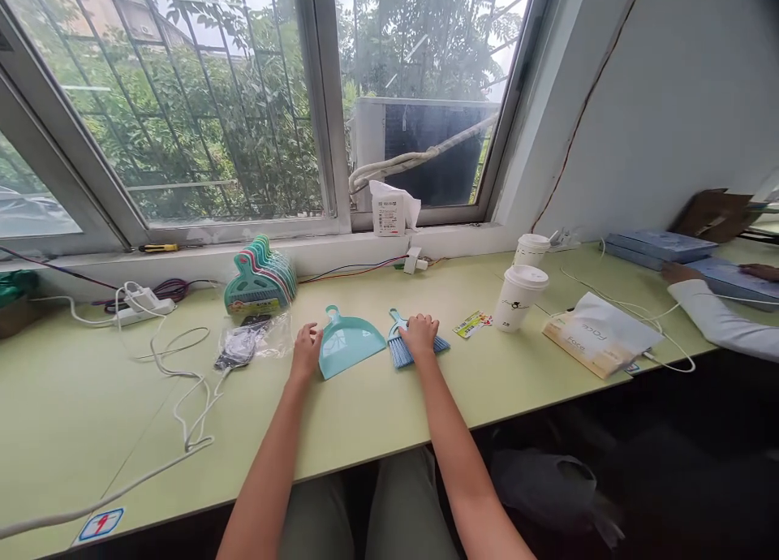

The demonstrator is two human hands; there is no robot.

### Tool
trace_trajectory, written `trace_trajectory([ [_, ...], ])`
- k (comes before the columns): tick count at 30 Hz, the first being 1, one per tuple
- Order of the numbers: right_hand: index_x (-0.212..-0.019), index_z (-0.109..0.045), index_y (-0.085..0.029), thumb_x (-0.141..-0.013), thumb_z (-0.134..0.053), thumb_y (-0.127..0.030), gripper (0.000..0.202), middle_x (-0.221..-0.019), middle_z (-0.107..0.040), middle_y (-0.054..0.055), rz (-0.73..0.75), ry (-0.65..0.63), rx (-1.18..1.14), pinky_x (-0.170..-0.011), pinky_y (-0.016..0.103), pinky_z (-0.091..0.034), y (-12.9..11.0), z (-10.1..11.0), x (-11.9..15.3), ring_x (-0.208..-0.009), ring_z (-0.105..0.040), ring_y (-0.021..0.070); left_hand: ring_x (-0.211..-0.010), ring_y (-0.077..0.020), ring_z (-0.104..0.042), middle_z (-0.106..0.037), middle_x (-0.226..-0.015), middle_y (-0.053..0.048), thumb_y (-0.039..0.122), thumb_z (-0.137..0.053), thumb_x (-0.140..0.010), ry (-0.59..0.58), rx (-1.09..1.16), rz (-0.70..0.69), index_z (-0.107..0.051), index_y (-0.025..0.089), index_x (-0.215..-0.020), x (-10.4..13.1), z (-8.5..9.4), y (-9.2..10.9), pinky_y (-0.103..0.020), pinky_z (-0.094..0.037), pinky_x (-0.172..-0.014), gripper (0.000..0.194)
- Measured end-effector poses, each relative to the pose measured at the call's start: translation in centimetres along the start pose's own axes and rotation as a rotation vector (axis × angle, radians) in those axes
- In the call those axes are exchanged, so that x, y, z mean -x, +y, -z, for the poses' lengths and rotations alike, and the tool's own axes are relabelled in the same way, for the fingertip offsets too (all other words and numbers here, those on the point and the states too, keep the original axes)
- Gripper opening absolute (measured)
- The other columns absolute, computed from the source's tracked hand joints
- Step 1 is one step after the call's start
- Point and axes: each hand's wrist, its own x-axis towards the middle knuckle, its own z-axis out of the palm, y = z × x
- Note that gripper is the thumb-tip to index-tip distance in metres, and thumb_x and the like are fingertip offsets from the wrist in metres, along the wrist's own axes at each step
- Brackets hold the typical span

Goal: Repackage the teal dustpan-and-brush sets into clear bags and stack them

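A turquoise dustpan (351, 347) lies flat on the table, its handle pointing toward the window. Beside its left edge is my left hand (307, 352), fingers apart and slightly bent; it seems to touch the rim without gripping it. To the right of the dustpan lies a small hand brush (402, 354) with blue bristles and a turquoise handle. My right hand (421, 335) is closed over the brush's body, hiding part of it. A colourful printed card (473, 325) rests on the table right of the brush.
A stack of dustpan-and-brush sets (259, 277) stands at the back left, behind a clear plastic bag (273, 335). White cables (195, 381) and a power strip (144, 307) lie left. Paper cups (518, 300) and a tissue pack (600, 334) stand right. A co-worker's sleeve (718, 316) reaches blue boxes.
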Motion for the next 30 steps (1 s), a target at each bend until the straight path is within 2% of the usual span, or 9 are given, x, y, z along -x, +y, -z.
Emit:
trace_trajectory([
  [2,-0.095,-0.068,-0.017,-0.085,-0.055,-0.034,0.024,-0.103,-0.064,0.015,-0.018,-0.026,-0.009,-0.083,0.038,-0.028,-0.2,0.0,0.1,-0.103,-0.051,0.0276,-0.079,-0.0218,-0.061,-0.067,-0.088,-0.010,0.045,-0.039,-0.087,-0.029,-0.112,0.043,-0.064,0.017,-0.091,0.1,0.1,0.2,-0.032,-0.044,-0.075,0.038],
  [5,-0.095,-0.068,-0.016,-0.084,-0.055,-0.027,0.021,-0.103,-0.065,0.015,-0.056,-0.058,-0.013,-0.083,0.037,-0.028,-0.5,0.0,0.3,-0.102,-0.053,0.0266,-0.079,-0.0254,-0.061,-0.066,-0.076,-0.011,0.049,-0.043,-0.084,-0.067,-0.301,0.107,-0.060,0.019,-0.067,0.4,0.0,0.6,-0.030,-0.038,-0.064,0.039],
  [10,-0.093,-0.068,-0.013,-0.080,-0.056,-0.025,0.021,-0.101,-0.065,0.016,-0.090,-0.031,-0.032,-0.083,0.037,-0.029,-0.6,0.1,0.2,-0.102,-0.055,0.0268,-0.081,-0.0252,-0.061,-0.068,-0.082,-0.013,0.039,-0.041,-0.085,-0.123,-0.417,0.075,-0.061,0.019,-0.065,0.7,-0.2,0.7,-0.029,-0.032,-0.058,0.035],
  [14,-0.093,-0.068,-0.018,-0.082,-0.055,-0.029,0.020,-0.102,-0.066,0.012,-0.034,0.037,-0.162,-0.084,0.034,-0.031,-1.2,0.4,0.3,-0.103,-0.055,0.0245,-0.079,-0.0248,-0.060,-0.067,-0.077,-0.011,0.041,-0.038,-0.087,-0.180,-0.424,-0.060,-0.063,0.020,-0.067,1.3,-0.5,1.2,-0.028,-0.030,-0.059,0.038],
  [21,-0.088,-0.069,-0.023,-0.079,-0.064,-0.037,0.018,-0.102,-0.067,0.003,0.362,-0.164,-0.304,-0.084,0.028,-0.035,-4.5,-0.1,1.8,-0.101,-0.056,0.0196,-0.063,-0.0182,-0.055,-0.058,-0.061,-0.004,0.039,-0.038,-0.088,-0.461,-0.301,-0.432,-0.058,0.021,-0.059,3.9,-1.5,4.8,-0.028,-0.033,-0.061,0.039],
  [23,-0.088,-0.069,-0.023,-0.079,-0.064,-0.038,0.019,-0.101,-0.066,0.003,0.412,-0.195,-0.323,-0.083,0.028,-0.036,-4.8,-0.1,2.0,-0.100,-0.056,0.0189,-0.067,-0.0182,-0.056,-0.059,-0.066,-0.004,0.031,-0.040,-0.086,-0.437,-0.293,-0.485,-0.059,0.021,-0.064,3.9,-1.4,5.0,-0.028,-0.037,-0.065,0.031],
  [25,-0.088,-0.069,-0.023,-0.079,-0.065,-0.039,0.018,-0.101,-0.067,0.002,0.416,-0.209,-0.341,-0.082,0.027,-0.036,-4.8,0.0,2.0,-0.099,-0.056,0.0187,-0.082,-0.0206,-0.058,-0.063,-0.083,-0.006,0.025,-0.047,-0.082,-0.330,-0.306,-0.523,-0.063,0.021,-0.081,3.4,-1.1,4.6,-0.030,-0.041,-0.074,0.017],
  [28,-0.088,-0.070,-0.024,-0.079,-0.067,-0.038,0.017,-0.100,-0.067,0.002,0.418,-0.207,-0.363,-0.083,0.027,-0.037,-4.6,0.0,1.9,-0.099,-0.056,0.0187,-0.111,-0.0269,-0.050,-0.057,-0.119,-0.010,0.017,-0.055,-0.075,-0.131,-0.345,-0.583,-0.056,0.021,-0.114,2.4,-0.8,3.3,-0.039,-0.040,-0.092,0.039],
  [30,-0.087,-0.071,-0.024,-0.078,-0.068,-0.037,0.016,-0.100,-0.067,0.002,0.452,-0.209,-0.392,-0.083,0.027,-0.037,-4.6,0.0,1.9,-0.098,-0.057,0.0182,-0.117,-0.0266,-0.046,-0.054,-0.124,-0.010,0.007,-0.052,-0.075,-0.108,-0.376,-0.634,-0.053,0.022,-0.119,2.0,-0.8,2.6,-0.043,-0.038,-0.099,0.047],
])
